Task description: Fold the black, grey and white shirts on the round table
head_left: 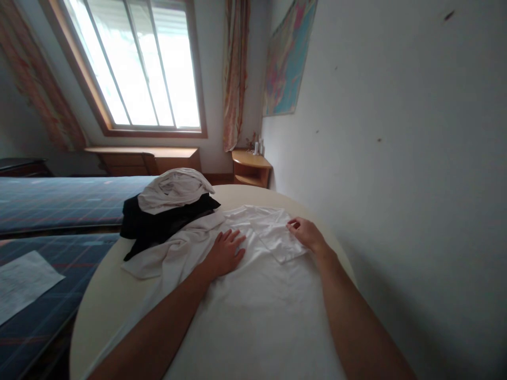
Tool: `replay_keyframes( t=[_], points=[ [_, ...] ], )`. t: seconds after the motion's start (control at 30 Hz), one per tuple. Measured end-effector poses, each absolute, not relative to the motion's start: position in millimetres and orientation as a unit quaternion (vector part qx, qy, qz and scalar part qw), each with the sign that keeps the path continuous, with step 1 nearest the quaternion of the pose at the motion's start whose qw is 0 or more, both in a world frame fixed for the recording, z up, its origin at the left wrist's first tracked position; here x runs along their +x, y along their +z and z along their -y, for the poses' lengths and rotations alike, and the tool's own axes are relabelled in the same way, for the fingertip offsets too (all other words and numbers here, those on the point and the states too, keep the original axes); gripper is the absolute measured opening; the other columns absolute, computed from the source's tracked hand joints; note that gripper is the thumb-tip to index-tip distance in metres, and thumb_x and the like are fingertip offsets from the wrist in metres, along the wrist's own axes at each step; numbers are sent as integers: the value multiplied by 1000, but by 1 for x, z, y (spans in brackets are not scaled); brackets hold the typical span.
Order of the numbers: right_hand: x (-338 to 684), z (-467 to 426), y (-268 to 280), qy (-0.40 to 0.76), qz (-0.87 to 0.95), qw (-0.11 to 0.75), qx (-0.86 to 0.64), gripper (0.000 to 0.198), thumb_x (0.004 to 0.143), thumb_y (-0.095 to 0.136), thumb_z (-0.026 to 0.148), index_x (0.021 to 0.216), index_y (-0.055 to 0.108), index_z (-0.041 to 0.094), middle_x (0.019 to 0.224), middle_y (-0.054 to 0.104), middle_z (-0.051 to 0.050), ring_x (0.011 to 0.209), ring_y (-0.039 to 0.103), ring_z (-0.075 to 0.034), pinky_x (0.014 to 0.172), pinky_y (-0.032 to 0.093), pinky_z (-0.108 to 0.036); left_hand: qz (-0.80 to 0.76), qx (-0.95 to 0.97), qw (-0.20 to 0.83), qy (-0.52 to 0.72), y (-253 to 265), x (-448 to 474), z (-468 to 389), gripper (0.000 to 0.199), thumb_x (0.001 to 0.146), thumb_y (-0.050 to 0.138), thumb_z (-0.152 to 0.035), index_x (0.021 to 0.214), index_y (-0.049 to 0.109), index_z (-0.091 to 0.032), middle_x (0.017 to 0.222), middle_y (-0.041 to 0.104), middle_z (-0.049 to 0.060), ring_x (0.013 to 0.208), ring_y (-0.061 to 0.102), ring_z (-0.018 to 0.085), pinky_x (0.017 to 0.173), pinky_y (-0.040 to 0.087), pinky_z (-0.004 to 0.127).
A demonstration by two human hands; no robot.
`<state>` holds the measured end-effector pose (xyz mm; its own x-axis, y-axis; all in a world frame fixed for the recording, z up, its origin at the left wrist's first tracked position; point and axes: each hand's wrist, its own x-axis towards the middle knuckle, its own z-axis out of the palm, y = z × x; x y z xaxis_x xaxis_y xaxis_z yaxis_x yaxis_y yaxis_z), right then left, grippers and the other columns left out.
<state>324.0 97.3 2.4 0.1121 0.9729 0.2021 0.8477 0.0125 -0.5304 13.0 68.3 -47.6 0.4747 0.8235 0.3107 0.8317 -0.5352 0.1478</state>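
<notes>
A white shirt lies spread over the round table, its near end running out of the bottom of the view. My left hand rests flat on it with fingers spread, left of the middle. At the far right, a folded-over part that looks like a sleeve lies on the shirt. My right hand has its fingers closed in a pinch on the edge of that part. Left of my left hand, a light sleeve-like length of cloth lies rumpled beside the pile.
Black cloth with a bunched whitish garment on top sits at the table's far left. The cream table is close to the right wall. Blue plaid beds stand left, one bearing a paper.
</notes>
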Motion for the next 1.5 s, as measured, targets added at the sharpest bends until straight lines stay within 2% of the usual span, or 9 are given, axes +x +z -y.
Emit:
replay_keyframes(
  t=[0.23, 0.53, 0.63, 0.73, 0.9, 1.0, 1.13, 1.27, 1.5],
  points=[
    [325, -92, -3, 27, 588, 124, -799, 33, 87, 59, 41, 104, 74, 17, 106, 74, -17, 101, 70, -30, 82, 51, -37, 483, -859, 5, -169, -46, 13, -68, 47, 95, 47, -36, 141, 53, -28, 152, 48, 7, 143, 38, 32, 118, 28, 57],
    [323, -88, -2, 15, 535, 103, -838, 35, 95, 47, 26, 115, 68, 8, 109, 70, -26, 104, 69, -34, 84, 53, -42, 465, -868, 6, -177, -42, 15, -64, 46, 93, 50, -36, 139, 56, -28, 150, 50, 7, 142, 39, 31, 118, 26, 56],
    [313, -91, -2, -18, 559, 127, -820, 37, 96, 46, 27, 124, 63, 11, 122, 65, -24, 114, 64, -32, 93, 50, -41, 467, -867, 5, -172, -40, 18, -61, 48, 92, 52, -38, 139, 55, -28, 150, 50, 7, 142, 38, 33, 118, 26, 57],
    [292, -95, -9, -39, 641, 152, -752, 51, 99, 43, 42, 141, 51, 15, 146, 50, -18, 134, 48, -29, 110, 38, -41, 496, -854, 1, -156, -37, 21, -58, 53, 91, 53, -43, 143, 52, -31, 153, 46, 5, 144, 34, 38, 116, 25, 62],
    [264, -94, -22, 70, 717, 66, -690, 74, 95, 30, 69, 156, 31, 27, 164, 24, -7, 151, 16, -34, 119, 13, -58, 538, -831, 7, -137, -32, 23, -53, 59, 90, 55, -50, 145, 50, -30, 156, 43, 8, 144, 29, 45, 113, 27, 62],
    [255, -97, -16, 70, 709, 60, -699, 75, 92, 32, 73, 149, 43, 25, 159, 35, -11, 145, 28, -36, 115, 19, -61, 532, -835, 12, -143, -33, 23, -53, 59, 90, 54, -51, 145, 51, -30, 155, 43, 9, 144, 30, 44, 113, 27, 61],
    [237, -117, -6, 13, 690, 88, -718, 63, 99, 29, 58, 135, 56, 15, 142, 54, -18, 133, 45, -33, 113, 24, -55, 512, -844, 15, -159, -38, 22, -54, 56, 90, 54, -50, 143, 51, -32, 154, 45, 8, 143, 33, 40, 114, 25, 61],
    [214, -145, -11, 50, 746, 93, -658, 59, 102, 23, 54, 150, 40, 25, 159, 36, -7, 147, 27, -25, 119, 16, -49, 502, -847, 12, -171, -39, 22, -55, 57, 89, 56, -50, 143, 52, -32, 153, 46, 8, 143, 33, 40, 114, 26, 62],
    [192, -180, -24, 110, 687, 45, -717, 74, 93, 24, 73, 157, 24, 36, 168, 11, -4, 150, 4, -42, 114, 1, -69, 546, -806, 32, -225, -35, 20, -65, 44, 92, 52, -41, 132, 60, -25, 144, 55, 8, 135, 44, 31, 114, 33, 50]
  ],
)
